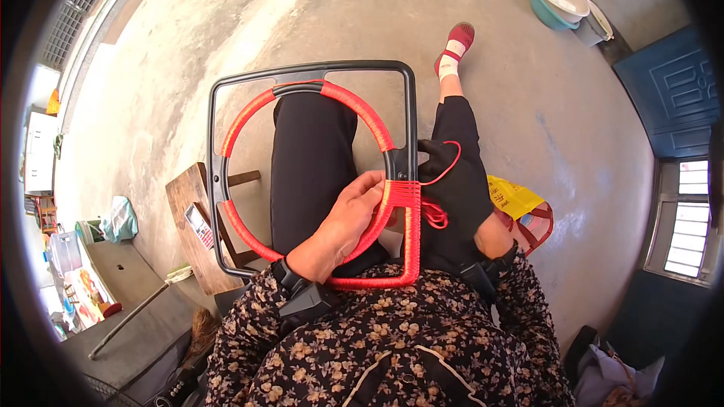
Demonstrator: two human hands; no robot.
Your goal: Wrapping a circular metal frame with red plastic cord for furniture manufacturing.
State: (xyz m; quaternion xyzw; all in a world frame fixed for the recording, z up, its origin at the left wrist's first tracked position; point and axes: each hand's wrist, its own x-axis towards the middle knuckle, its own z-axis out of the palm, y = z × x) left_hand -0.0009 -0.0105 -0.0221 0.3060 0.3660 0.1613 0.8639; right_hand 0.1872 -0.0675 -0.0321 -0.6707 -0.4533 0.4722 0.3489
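A black metal frame (311, 68) with an inner ring rests on my lap, its ring and lower right corner wound with red cord (354, 109). My left hand (348, 220) is bare and grips the wound ring and frame from inside, fingers at the red wrapping. My right hand (452, 185) wears a black glove and holds the frame's right bar, with a loose loop of red cord (446, 171) running over its fingers and a small bunch of cord under the palm.
A small wooden stool (194, 226) with a small flat object on it stands to my left. A yellow and red bag (520, 207) lies at my right. Basins (559, 0) sit far ahead on the concrete floor. A broom (143, 309) lies lower left.
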